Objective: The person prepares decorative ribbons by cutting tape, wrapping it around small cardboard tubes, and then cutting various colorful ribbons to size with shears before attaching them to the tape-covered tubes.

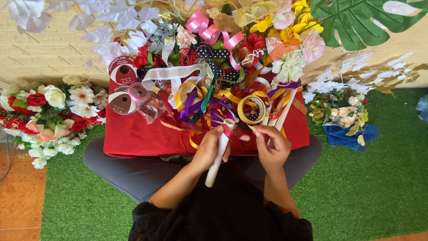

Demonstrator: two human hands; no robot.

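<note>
1. Hands are working close together over the near edge of a red cloth (133, 134), above the person's crossed legs.
2. The left hand (208, 149) is wrapping closed around a white tube (217, 163), which is tilting from the lap up toward the ribbons.
3. The right hand (272, 145) is pinching something small between its fingertips just right of the tube's top; what it is, I cannot tell.
4. Loose ribbons (200, 100) are lying piled on the cloth beyond, with a yellow ribbon roll (252, 109) among them.
5. Red and white flowers (44, 111) are sitting at the left on green turf (379, 178).
</note>
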